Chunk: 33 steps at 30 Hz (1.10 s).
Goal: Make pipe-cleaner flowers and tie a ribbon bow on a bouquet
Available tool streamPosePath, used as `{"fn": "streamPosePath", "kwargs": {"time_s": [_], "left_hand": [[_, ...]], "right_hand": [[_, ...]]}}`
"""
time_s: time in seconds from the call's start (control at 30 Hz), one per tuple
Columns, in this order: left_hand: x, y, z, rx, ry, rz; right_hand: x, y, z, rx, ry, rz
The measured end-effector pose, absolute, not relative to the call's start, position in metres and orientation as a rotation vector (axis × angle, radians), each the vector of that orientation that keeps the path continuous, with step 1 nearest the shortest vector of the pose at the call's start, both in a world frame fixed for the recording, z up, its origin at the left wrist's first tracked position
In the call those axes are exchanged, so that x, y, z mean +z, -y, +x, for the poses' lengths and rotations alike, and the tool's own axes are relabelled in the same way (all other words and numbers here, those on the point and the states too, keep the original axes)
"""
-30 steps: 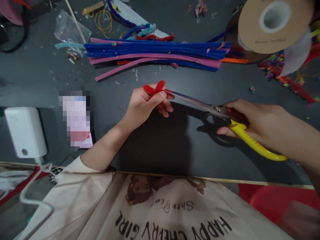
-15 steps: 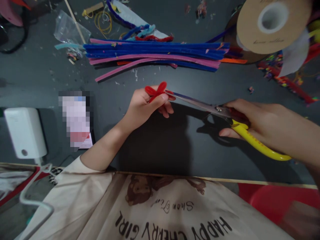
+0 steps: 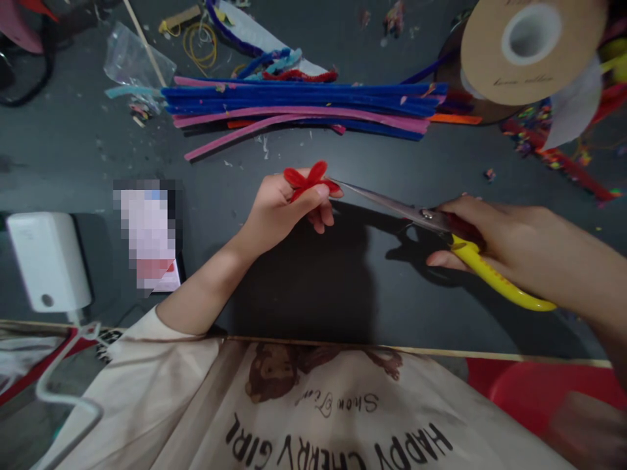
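Between the thumb and fingers of my left hand [image 3: 289, 212] is a small red flower [image 3: 312, 177] with several fuzzy petals. My right hand [image 3: 504, 241] is wrapped round the yellow handle of a pair of scissors [image 3: 396, 205]. The blades look closed or nearly so and point left, their tip close beside the flower's right petal. Whether the tip touches the petal I cannot tell. The lower part of the flower is hidden behind my left thumb.
Blue and pink pipe cleaners [image 3: 304, 101] lie across the table behind my hands. A ribbon spool [image 3: 477, 52] stands at the back right. On the left are a phone [image 3: 151, 235] and a white power bank [image 3: 49, 261] with a cable.
The scissors' tip has drawn back slightly to the upper right of the red petal, and the blades look closer together. My left hand has hardly moved.
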<state>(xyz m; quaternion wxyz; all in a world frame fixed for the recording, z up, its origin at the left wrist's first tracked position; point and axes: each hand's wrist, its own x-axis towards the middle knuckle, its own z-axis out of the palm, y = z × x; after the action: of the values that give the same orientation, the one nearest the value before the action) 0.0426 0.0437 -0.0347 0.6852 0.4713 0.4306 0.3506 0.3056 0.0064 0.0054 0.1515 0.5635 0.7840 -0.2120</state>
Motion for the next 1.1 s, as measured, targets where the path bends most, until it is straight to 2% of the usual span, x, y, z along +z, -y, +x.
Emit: {"fn": "streamPosePath", "kwargs": {"time_s": [0.13,0.3,0.47,0.57,0.8,1.1], "left_hand": [[-0.034,-0.046,0.043,0.827,-1.013,1.003],[-0.031,-0.048,0.04,0.952,-0.988,0.937],[-0.03,-0.048,0.038,0.81,-1.034,0.915],[-0.03,-0.047,0.039,0.754,-1.092,0.9],[-0.029,-0.047,0.036,0.704,-0.991,0.865],[-0.028,-0.048,0.036,0.653,-0.982,0.876]], "right_hand": [[0.01,-0.007,0.311,-0.56,-2.351,1.649],[0.009,-0.003,0.317,-0.282,-2.283,1.616],[0.005,0.004,0.311,-0.228,-2.139,1.552],[0.006,0.003,0.311,-0.304,-2.167,1.563],[0.017,-0.005,0.31,-0.716,-1.987,1.605],[0.017,-0.01,0.298,-0.756,-1.99,1.604]]}}
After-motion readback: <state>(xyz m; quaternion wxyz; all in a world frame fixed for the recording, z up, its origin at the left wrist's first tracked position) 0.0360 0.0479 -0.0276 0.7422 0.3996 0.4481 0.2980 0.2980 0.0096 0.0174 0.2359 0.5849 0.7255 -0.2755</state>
